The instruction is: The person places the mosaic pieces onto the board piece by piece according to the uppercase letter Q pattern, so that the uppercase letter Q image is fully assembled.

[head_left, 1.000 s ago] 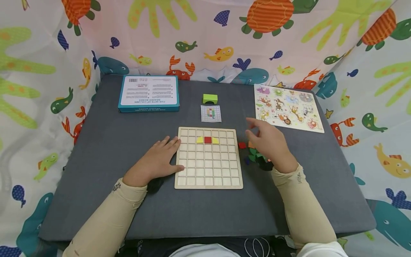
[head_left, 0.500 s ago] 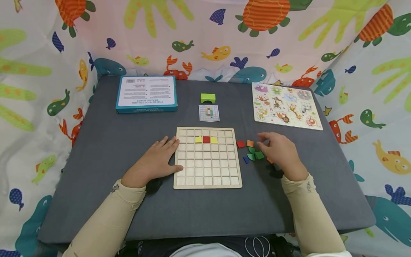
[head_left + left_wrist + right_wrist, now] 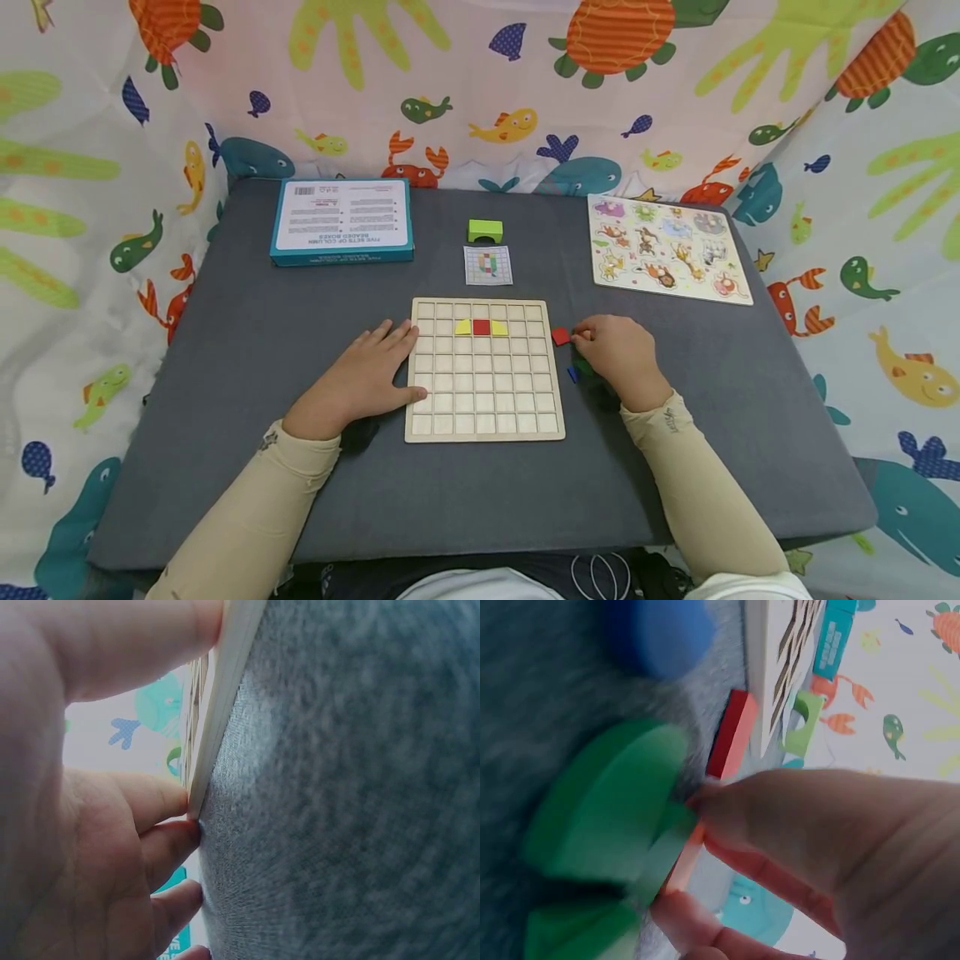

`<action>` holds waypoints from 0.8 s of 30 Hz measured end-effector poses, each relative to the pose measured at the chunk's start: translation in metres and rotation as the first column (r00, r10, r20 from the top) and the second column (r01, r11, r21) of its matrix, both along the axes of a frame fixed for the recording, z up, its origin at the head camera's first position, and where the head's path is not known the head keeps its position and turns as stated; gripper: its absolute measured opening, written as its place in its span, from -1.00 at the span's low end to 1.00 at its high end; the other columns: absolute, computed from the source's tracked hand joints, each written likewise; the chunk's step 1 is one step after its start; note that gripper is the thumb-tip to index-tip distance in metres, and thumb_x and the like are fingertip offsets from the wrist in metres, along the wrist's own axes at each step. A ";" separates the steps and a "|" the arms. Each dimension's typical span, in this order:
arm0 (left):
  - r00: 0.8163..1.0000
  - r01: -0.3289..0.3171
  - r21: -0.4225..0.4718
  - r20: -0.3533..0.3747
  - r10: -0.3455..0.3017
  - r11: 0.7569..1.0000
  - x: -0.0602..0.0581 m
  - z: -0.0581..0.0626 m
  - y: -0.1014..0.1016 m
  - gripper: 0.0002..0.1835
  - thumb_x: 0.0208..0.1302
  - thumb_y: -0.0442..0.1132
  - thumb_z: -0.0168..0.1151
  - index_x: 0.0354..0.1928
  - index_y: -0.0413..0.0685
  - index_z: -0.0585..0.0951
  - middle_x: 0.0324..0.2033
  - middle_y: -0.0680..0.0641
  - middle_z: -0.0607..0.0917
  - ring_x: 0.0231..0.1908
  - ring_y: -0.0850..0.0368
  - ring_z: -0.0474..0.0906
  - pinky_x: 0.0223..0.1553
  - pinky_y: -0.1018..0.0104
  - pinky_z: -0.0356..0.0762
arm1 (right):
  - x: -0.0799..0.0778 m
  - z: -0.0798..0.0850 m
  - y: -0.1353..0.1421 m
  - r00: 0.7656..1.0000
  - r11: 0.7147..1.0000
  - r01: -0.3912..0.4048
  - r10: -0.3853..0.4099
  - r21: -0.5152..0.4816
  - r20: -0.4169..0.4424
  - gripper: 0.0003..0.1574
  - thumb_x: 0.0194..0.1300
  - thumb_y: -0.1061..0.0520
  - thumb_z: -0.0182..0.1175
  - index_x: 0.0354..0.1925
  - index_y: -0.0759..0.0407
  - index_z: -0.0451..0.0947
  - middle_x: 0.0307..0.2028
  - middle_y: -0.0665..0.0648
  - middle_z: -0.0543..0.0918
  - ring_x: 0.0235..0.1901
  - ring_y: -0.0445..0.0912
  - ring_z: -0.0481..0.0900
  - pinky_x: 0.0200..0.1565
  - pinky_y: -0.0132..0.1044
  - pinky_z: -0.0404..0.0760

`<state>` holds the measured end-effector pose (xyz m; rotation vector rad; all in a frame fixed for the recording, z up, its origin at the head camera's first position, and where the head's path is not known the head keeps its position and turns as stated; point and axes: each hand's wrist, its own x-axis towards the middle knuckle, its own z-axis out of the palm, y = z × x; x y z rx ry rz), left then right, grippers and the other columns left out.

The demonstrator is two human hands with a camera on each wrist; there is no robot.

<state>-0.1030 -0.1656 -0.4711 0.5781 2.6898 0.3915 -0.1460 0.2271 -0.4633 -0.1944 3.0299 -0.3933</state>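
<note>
A wooden grid board (image 3: 484, 392) lies mid-table, with a red square between two yellow pieces in one of its upper rows. My left hand (image 3: 360, 379) rests spread at the board's left edge, thumb on the frame, fingers relaxed. To the right of the board, my right hand (image 3: 621, 354) pinches an orange block (image 3: 684, 861) between thumb and finger, low at the table. Just left of its fingertips lies a loose red block (image 3: 561, 336). Green pieces (image 3: 600, 799) and a blue piece (image 3: 573, 374) sit close by, partly hidden under the right hand in the head view.
Behind the board are a small pattern card (image 3: 487, 266) and a bright green arch block (image 3: 485, 231). A teal-edged box (image 3: 341, 221) stands back left. An animal picture board (image 3: 671, 250) lies back right. A patterned curtain (image 3: 360, 108) encloses the grey table (image 3: 480, 500).
My right hand first drew back to the right, uncovering the loose pieces, then came left and down onto the orange block. The left hand stays at the board's edge.
</note>
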 end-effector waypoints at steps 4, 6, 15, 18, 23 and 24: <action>1.000 0.003 -0.006 -0.006 -0.003 1.000 0.000 -0.001 0.000 0.13 0.41 0.33 0.31 0.72 -0.15 0.03 0.68 -0.18 0.02 0.65 -0.29 -0.15 0.58 -0.26 -0.13 | -0.004 0.001 -0.006 1.000 1.000 0.021 -0.021 -0.007 0.022 -0.72 0.28 0.13 0.34 -0.05 0.17 0.74 -0.27 0.15 0.78 -0.39 0.07 0.67 -0.45 0.00 0.63; 1.000 0.010 -0.002 -0.006 -0.010 1.000 0.000 -0.002 0.000 0.13 0.41 0.33 0.31 0.72 -0.15 0.03 0.68 -0.18 0.02 0.65 -0.28 -0.15 0.58 -0.26 -0.13 | -0.004 0.001 -0.010 1.000 1.000 -0.007 0.007 -0.026 0.014 -0.73 0.24 0.16 0.37 -0.07 0.17 0.71 -0.30 0.13 0.74 -0.40 0.05 0.64 -0.41 -0.01 0.62; 1.000 0.000 -0.002 -0.016 0.000 1.000 -0.001 0.000 -0.002 0.14 0.39 0.33 0.33 0.72 -0.14 0.03 0.68 -0.18 0.03 0.65 -0.27 -0.15 0.59 -0.25 -0.14 | -0.001 0.004 -0.060 0.925 0.922 -0.380 0.377 -0.077 -0.048 -0.92 0.27 0.12 0.47 -0.24 0.05 0.79 -0.43 -0.08 0.69 -0.46 -0.13 0.49 -0.46 -0.22 0.51; 1.000 -0.001 0.003 -0.011 0.001 1.000 -0.001 0.000 -0.002 0.14 0.39 0.33 0.33 0.72 -0.14 0.03 0.68 -0.17 0.03 0.65 -0.26 -0.15 0.59 -0.25 -0.13 | 0.000 0.004 -0.076 0.888 0.888 -0.456 0.450 -0.056 -0.093 -0.95 0.28 0.13 0.48 -0.25 0.04 0.82 -0.38 -0.09 0.75 -0.40 -0.15 0.52 -0.45 -0.27 0.53; 1.000 -0.002 0.005 -0.005 0.002 1.000 0.000 0.000 0.000 0.14 0.39 0.34 0.33 0.72 -0.13 0.03 0.68 -0.17 0.04 0.65 -0.26 -0.14 0.59 -0.25 -0.13 | -0.003 0.006 -0.101 0.840 0.842 -0.538 0.531 -0.043 -0.112 -0.96 0.27 0.13 0.48 -0.29 0.06 0.82 -0.38 -0.08 0.75 -0.34 -0.13 0.55 -0.40 -0.27 0.57; 1.000 -0.002 0.004 -0.003 0.002 1.000 0.001 -0.001 0.000 0.14 0.39 0.34 0.33 0.72 -0.13 0.03 0.68 -0.17 0.03 0.65 -0.26 -0.15 0.59 -0.24 -0.13 | -0.004 0.006 -0.105 0.835 0.837 -0.546 0.540 -0.040 -0.105 -0.96 0.27 0.13 0.48 -0.28 0.05 0.82 -0.39 -0.08 0.73 -0.35 -0.12 0.55 -0.39 -0.26 0.57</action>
